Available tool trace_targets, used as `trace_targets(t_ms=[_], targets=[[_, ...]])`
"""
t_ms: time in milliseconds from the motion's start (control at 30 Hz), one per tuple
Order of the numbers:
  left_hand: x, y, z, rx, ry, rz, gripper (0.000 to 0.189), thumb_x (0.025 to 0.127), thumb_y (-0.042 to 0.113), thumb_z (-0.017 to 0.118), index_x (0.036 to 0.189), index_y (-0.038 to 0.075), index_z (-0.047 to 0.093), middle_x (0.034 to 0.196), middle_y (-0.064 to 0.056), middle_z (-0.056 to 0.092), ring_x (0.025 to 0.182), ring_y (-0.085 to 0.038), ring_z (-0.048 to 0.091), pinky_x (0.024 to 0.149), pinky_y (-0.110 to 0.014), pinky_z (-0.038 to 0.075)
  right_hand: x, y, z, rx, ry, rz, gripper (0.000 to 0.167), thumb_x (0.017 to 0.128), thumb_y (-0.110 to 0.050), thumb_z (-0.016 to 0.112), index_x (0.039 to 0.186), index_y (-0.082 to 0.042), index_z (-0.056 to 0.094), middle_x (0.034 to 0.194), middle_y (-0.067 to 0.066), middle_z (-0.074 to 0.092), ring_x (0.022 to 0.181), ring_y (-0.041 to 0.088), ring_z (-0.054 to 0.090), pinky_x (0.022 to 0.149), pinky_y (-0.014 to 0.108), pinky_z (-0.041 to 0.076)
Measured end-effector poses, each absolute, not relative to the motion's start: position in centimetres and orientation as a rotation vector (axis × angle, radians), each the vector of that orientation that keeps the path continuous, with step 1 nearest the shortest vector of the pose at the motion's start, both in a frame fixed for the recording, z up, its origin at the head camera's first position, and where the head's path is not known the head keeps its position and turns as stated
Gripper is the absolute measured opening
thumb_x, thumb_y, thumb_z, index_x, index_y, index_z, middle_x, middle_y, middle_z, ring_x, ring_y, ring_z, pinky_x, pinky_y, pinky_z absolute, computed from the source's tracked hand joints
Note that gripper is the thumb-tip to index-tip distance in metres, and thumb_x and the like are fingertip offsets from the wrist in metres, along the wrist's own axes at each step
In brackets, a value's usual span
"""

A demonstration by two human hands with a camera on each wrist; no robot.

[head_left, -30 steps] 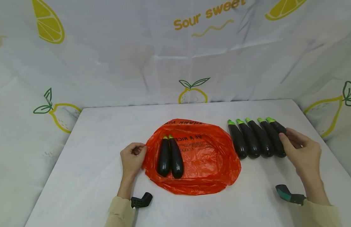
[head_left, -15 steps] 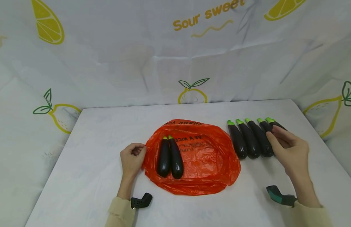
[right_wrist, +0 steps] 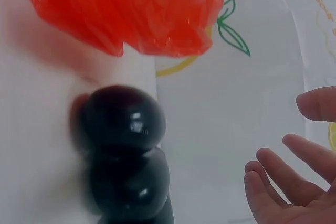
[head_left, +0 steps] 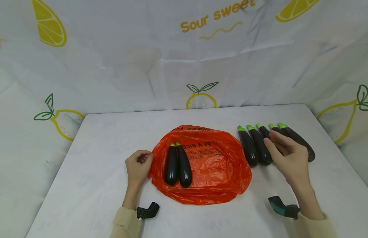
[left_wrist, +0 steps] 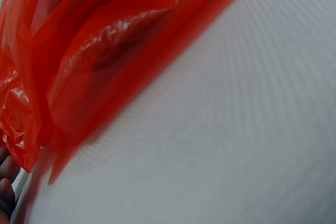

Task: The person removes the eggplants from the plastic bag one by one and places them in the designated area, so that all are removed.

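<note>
On the white table in front of me, five eggplants lie side by side in a row to the right of the spread red bag, their green caps pointing away from me and their blunt ends toward me; their long axes slant, cap ends to the left, the rightmost one most of all. Two eggplants lie inside the bag, in its left part, caps also away, one almost straight and the other slightly slanted. My left hand pinches the bag's left edge between thumb and curled fingers. My right hand is released, relaxed fingers apart from the thumb with a clear gap between, hovering over the row's right part and covering the middles of the eggplants beneath it
</note>
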State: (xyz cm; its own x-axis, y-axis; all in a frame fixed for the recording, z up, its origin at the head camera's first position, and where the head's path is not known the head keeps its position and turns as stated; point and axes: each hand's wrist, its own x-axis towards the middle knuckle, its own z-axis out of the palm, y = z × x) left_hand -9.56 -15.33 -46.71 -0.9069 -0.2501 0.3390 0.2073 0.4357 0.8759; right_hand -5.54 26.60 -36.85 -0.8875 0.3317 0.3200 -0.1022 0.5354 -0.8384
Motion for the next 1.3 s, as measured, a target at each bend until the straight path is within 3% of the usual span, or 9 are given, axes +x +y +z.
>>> trace_targets(t_ms=[167,300,433,667,767,900,1000,1167,1300], targets=[[-9.5,-15.3,-46.8,0.034,-2.276,-1.472,0.004,0.086,0.003,0.073,0.087,0.002,0.077,0.073,-0.013,0.070,0.064,-0.007,0.052,0.060,-0.013,0.045,-5.7,25.6,-37.0,-0.124,-2.342,1.314,0.038,0.090,-0.005,0.074,0.128,0.000,0.069,0.111,-0.031,0.064,0.100,-0.017,0.061,0.089,0.000,0.045],[-9.6,-15.4,-46.9,0.025,-2.274,-1.465,0.004,0.086,0.004,0.073,0.088,0.002,0.077,0.074,-0.013,0.069,0.065,-0.006,0.052,0.061,-0.012,0.046,-5.7,24.6,-37.1,-0.044,-2.368,1.290,0.039,0.089,-0.001,0.075,0.127,0.002,0.069,0.120,0.001,0.074,0.101,-0.019,0.059,0.089,0.000,0.044],[-9.6,-15.3,-46.8,0.023,-2.268,-1.472,0.004,0.086,0.004,0.073,0.088,0.002,0.077,0.074,-0.013,0.069,0.064,-0.005,0.052,0.061,-0.012,0.046,-5.7,23.5,-37.2,0.053,-2.398,1.274,0.039,0.088,0.000,0.074,0.127,0.006,0.067,0.125,0.028,0.069,0.103,-0.021,0.055,0.089,-0.001,0.042],[-9.5,-15.3,-46.7,0.029,-2.275,-1.477,0.005,0.086,0.004,0.073,0.088,0.002,0.077,0.074,-0.013,0.070,0.064,-0.006,0.052,0.061,-0.013,0.046,-5.5,21.4,-37.3,0.141,-2.442,1.332,0.040,0.088,-0.001,0.075,0.126,0.006,0.067,0.124,0.026,0.070,0.102,-0.014,0.060,0.089,0.001,0.045],[-9.5,-15.3,-46.8,0.026,-2.273,-1.478,0.005,0.086,0.004,0.073,0.088,0.002,0.077,0.074,-0.013,0.069,0.064,-0.006,0.052,0.061,-0.012,0.046,-5.5,20.6,-37.6,0.173,-2.471,1.355,0.041,0.088,-0.003,0.076,0.127,0.005,0.067,0.124,0.024,0.070,0.103,0.008,0.070,0.089,0.003,0.047],[-9.6,-15.4,-46.9,0.024,-2.268,-1.481,0.004,0.086,0.004,0.073,0.088,0.002,0.077,0.073,-0.013,0.069,0.064,-0.005,0.052,0.061,-0.012,0.046,-5.5,19.5,-38.1,0.207,-2.524,1.342,0.041,0.088,-0.006,0.077,0.127,0.004,0.068,0.123,0.022,0.071,0.105,0.035,0.070,0.088,0.006,0.049],[-9.6,-15.3,-46.9,0.021,-2.267,-1.485,0.004,0.086,0.004,0.073,0.088,0.002,0.077,0.073,-0.013,0.069,0.064,-0.005,0.052,0.061,-0.012,0.046,-5.4,18.7,-38.5,0.231,-2.559,1.323,0.041,0.087,-0.006,0.078,0.126,0.002,0.069,0.122,0.020,0.072,0.105,0.036,0.070,0.088,0.017,0.056],[-9.5,-15.3,-46.9,0.026,-2.272,-1.482,0.004,0.086,0.004,0.073,0.088,0.002,0.077,0.074,-0.013,0.069,0.065,-0.005,0.052,0.061,-0.012,0.046,-5.4,17.5,-38.6,0.274,-2.598,1.337,0.043,0.086,-0.007,0.079,0.127,0.000,0.069,0.124,0.018,0.073,0.111,0.034,0.071,0.092,0.048,0.060],[-9.5,-15.3,-46.9,0.032,-2.273,-1.480,0.005,0.086,0.004,0.073,0.088,0.002,0.077,0.074,-0.013,0.070,0.065,-0.005,0.052,0.062,-0.012,0.047,-5.4,16.4,-38.7,0.280,-2.635,1.376,0.044,0.086,-0.011,0.080,0.129,-0.003,0.070,0.125,0.016,0.072,0.116,0.033,0.069,0.092,0.053,0.058]])
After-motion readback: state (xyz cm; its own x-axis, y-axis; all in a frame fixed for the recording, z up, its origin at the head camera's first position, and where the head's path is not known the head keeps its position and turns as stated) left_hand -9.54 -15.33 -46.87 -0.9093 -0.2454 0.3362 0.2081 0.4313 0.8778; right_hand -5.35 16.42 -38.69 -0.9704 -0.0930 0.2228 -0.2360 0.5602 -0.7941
